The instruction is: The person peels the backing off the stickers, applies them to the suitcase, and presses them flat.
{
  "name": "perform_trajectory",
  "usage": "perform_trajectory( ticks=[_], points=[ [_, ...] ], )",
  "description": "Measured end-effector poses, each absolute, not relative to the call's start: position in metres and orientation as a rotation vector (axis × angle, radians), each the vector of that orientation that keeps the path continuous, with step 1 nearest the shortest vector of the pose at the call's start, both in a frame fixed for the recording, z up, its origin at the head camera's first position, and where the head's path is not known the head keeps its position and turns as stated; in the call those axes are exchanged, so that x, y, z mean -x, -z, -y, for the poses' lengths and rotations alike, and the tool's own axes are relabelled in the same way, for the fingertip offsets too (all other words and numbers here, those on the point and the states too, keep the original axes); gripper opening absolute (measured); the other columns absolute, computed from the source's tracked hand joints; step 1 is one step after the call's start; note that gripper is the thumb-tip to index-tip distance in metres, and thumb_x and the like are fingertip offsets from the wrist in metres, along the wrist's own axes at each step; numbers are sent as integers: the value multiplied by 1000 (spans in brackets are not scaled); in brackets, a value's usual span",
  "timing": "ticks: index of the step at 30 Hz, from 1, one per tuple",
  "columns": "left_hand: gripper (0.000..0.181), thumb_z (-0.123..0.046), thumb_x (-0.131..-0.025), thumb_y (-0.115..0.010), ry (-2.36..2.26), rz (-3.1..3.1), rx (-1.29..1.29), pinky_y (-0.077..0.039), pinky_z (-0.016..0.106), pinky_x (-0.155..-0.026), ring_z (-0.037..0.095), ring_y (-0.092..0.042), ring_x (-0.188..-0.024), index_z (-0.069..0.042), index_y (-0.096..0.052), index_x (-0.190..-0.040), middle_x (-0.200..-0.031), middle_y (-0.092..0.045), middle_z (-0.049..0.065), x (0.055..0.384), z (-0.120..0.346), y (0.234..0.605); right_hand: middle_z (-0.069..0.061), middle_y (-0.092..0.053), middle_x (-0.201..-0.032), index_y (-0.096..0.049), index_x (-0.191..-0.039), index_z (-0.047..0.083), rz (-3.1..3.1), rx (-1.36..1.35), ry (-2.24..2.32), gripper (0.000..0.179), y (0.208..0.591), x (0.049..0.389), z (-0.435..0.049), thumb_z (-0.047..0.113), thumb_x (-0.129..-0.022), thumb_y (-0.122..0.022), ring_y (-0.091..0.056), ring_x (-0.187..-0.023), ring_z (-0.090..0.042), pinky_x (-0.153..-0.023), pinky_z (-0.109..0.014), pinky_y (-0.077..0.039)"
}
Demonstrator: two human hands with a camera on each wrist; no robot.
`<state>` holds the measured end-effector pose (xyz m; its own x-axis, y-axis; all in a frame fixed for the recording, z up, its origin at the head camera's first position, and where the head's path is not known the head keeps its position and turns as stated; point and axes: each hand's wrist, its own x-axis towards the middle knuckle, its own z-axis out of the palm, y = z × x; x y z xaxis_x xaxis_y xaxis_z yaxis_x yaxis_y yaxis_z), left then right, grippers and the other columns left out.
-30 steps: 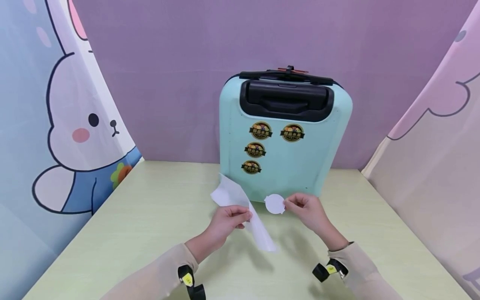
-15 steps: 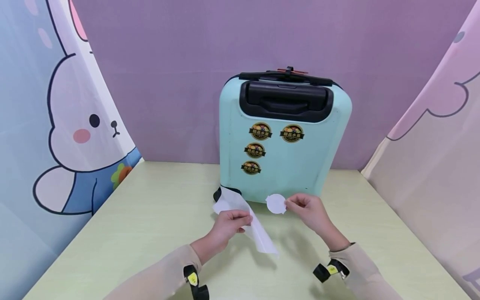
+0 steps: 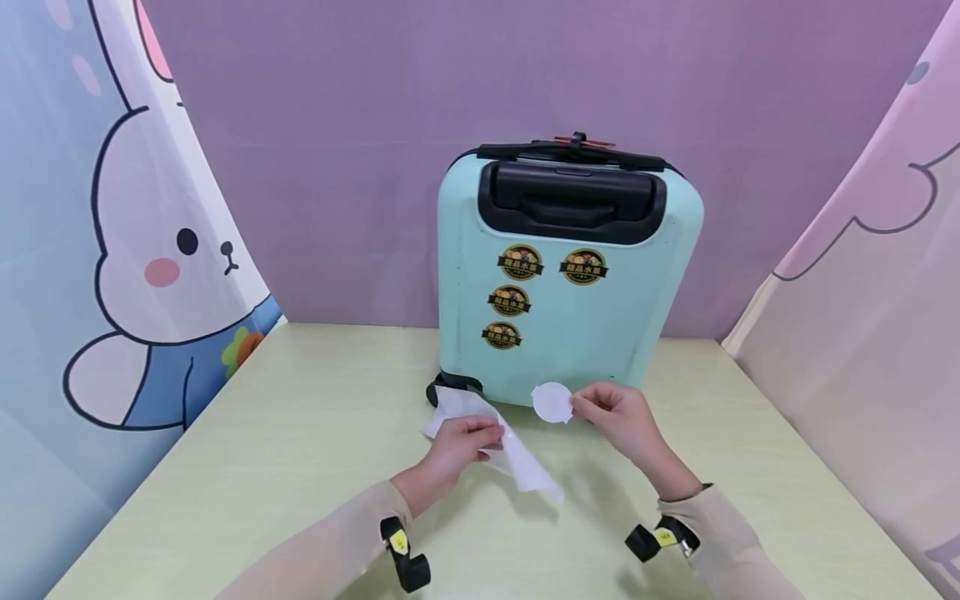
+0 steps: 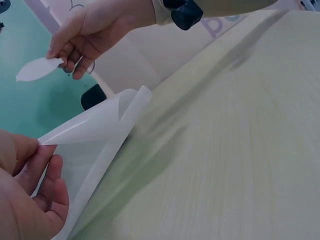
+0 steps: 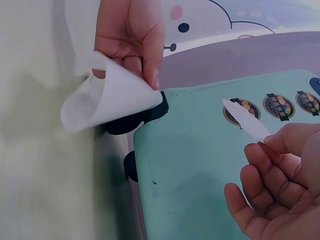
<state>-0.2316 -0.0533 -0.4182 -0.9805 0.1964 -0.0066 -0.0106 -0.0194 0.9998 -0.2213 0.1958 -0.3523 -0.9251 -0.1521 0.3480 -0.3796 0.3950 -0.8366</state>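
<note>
My left hand (image 3: 459, 454) pinches a curled white backing sheet (image 3: 525, 467) between thumb and fingers, above the table. In the left wrist view the sheet (image 4: 100, 120) bends over into a loose fold. Between thumb and forefinger, my right hand (image 3: 618, 417) holds a round sticker (image 3: 552, 402) by its right edge, its white side toward the head camera. Close behind the sticker stands a mint-green suitcase (image 3: 570, 333). On its upper and left part are several black-and-gold stickers (image 3: 521, 262). The right wrist view shows the held sticker (image 5: 246, 120) nearly edge-on.
The suitcase stands upright on the pale wooden table (image 3: 300, 467), a black wheel (image 3: 433, 393) showing at its lower left. Behind it hangs a purple cloth (image 3: 337, 167). A rabbit-print curtain (image 3: 172, 250) borders the left side, and a pale printed curtain (image 3: 862, 333) the right.
My left hand has shifted slightly right and the sheet has dipped, uncovering the suitcase's lower left wheel. My right hand has risen a little with the sticker.
</note>
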Motion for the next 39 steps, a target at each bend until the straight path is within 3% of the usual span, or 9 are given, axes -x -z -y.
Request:
perform_trajectory(
  ticks=[11, 20, 28, 35, 39],
  points=[
    [21, -15, -95, -67, -2135, -2063, -294, -53, 25, -66, 13, -71, -80, 4, -71, -102, -85, -74, 6, 237, 54, 425, -7, -69, -78, -73, -87, -1, 2440, -457, -1533, 13, 348, 221, -193, 9, -94, -69, -52, -63, -13, -54, -24, -44],
    [21, -11, -98, -62, -2080, -2059, -188, -53, 26, -67, 12, -70, -78, 8, -68, -105, -91, -75, 12, 239, 50, 426, -11, -70, -79, -73, -87, -1, 2432, -484, -1537, 14, 343, 220, -190, 9, -94, -69, -51, -62, -13, -53, -25, -43],
    [24, -14, -99, -62, -2067, -2026, -212, -56, 27, -72, 15, -71, -85, 7, -68, -110, -96, -74, 12, 239, 52, 427, -2, -68, -76, -72, -85, -2, 2409, -516, -1536, 13, 337, 217, -187, 7, -94, -68, -51, -62, -12, -53, -24, -43],
    [29, -15, -99, -63, -2088, -1988, -306, -57, 31, -78, 17, -70, -91, 10, -65, -113, -99, -74, 11, 237, 53, 419, -12, -69, -77, -72, -84, -1, 2401, -513, -1545, 14, 334, 216, -185, 9, -94, -69, -50, -59, -17, -51, -24, -41],
    [30, -16, -99, -62, -2109, -2002, -326, -57, 34, -81, 17, -70, -92, 10, -65, -114, -99, -74, 10, 238, 56, 410, -9, -69, -77, -72, -86, -1, 2393, -514, -1560, 14, 331, 215, -184, 10, -94, -69, -50, -59, -14, -51, -24, -42]
  ],
)
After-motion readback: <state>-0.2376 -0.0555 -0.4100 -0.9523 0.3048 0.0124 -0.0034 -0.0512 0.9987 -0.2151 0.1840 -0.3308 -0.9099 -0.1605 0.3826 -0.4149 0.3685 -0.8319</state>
